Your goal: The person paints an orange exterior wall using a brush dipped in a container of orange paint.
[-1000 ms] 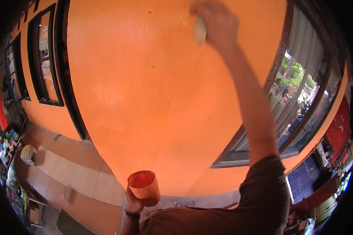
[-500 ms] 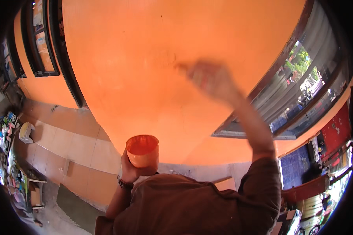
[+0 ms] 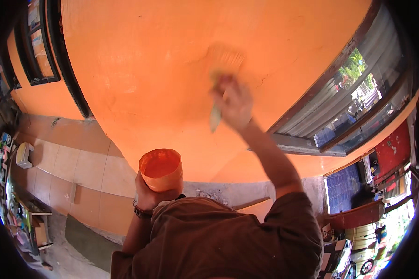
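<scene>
My left hand (image 3: 150,194) is wrapped round the side and base of an orange paint container (image 3: 169,182), held upright in front of my body with orange paint inside. My right hand (image 3: 236,103) grips a paintbrush (image 3: 214,119) by its pale handle. The brush is smeared by motion. Its wide bristle end points upward at the orange wall (image 3: 172,107), and whether the bristles touch it is hard to tell. Small cracks and glossy patches show on the wall around the hand.
A dark-framed window (image 3: 330,116) with grey curtains borders the wall on the right. On the left stand black window frames (image 3: 42,56). Tiles (image 3: 86,167) cover the floor at lower left, with a whitish block (image 3: 24,155) on them. A red cabinet-like object (image 3: 393,156) is at far right.
My right hand has swung a little left and down, and the brush has turned from pointing left to pointing up. The container stays in my left hand; the whole view has shifted slightly.
</scene>
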`<state>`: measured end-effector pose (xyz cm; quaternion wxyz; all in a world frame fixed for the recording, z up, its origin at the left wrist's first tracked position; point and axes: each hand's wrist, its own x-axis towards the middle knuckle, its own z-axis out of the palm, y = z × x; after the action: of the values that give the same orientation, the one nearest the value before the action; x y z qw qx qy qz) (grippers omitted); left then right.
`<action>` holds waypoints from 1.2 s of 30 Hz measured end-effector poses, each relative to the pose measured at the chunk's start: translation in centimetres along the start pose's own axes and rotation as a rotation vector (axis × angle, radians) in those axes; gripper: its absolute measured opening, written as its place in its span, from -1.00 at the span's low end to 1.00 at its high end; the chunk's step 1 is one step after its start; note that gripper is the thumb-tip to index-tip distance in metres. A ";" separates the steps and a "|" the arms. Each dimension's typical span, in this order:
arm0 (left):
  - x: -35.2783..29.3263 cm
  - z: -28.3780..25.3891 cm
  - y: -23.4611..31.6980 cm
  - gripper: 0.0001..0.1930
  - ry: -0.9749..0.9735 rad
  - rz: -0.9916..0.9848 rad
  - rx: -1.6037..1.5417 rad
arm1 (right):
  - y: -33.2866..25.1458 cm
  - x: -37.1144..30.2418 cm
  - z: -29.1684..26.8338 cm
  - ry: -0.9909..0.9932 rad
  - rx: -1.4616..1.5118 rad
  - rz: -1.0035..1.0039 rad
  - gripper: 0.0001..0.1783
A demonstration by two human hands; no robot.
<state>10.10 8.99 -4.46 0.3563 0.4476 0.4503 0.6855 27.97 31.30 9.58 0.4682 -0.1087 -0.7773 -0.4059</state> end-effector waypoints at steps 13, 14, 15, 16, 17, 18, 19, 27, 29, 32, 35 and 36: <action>-1.0 -0.8 0.2 -0.10 -0.046 0.013 -0.005 | 3.9 5.7 -1.9 -0.494 0.820 0.328 -0.85; -0.8 -0.7 0.2 -0.10 -0.071 0.005 -0.026 | 4.9 8.0 -2.9 -0.392 0.764 0.280 -0.87; -0.6 -0.5 0.0 -0.10 -0.066 0.001 -0.036 | 5.8 10.1 -3.8 -0.272 0.691 0.259 -0.87; -0.3 -0.3 -0.1 -0.10 -0.064 -0.012 -0.055 | 6.5 11.9 -4.2 -0.299 0.686 0.250 -0.87; -0.1 -0.3 -0.1 -0.10 -0.069 -0.027 -0.067 | 6.8 13.0 -4.5 -0.097 0.579 0.155 -0.85; 0.2 -0.2 -0.2 -0.09 -0.074 0.011 -0.088 | 6.7 13.3 -4.6 0.104 0.467 0.063 -0.82; 0.4 -0.2 -0.2 -0.09 -0.078 0.006 -0.089 | 6.3 12.9 -4.3 0.099 0.464 0.068 -0.82; 3.5 -1.3 -0.3 -0.12 -0.096 0.116 -0.059 | -7.1 -6.8 2.8 -0.068 0.228 0.210 -0.88; 3.9 -1.9 -0.1 -0.12 -0.091 0.169 -0.013 | -10.1 -10.4 2.7 -0.165 0.278 0.209 -0.93; 4.2 -2.7 -0.4 -0.12 -0.070 0.139 -0.075 | -12.4 -13.0 1.5 -0.326 0.372 0.191 -0.88; 4.0 -3.8 -1.0 -0.09 -0.075 0.165 -0.046 | -11.2 -11.9 0.5 -0.602 0.524 0.143 -0.84; 4.1 -4.0 -1.3 -0.08 -0.065 0.146 -0.045 | -10.1 -10.8 0.5 -0.540 0.566 0.174 -0.82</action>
<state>5.05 11.86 -5.25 0.3297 0.4930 0.3893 0.7048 27.92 27.39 -4.66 0.2910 -0.1436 -0.9415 -0.0915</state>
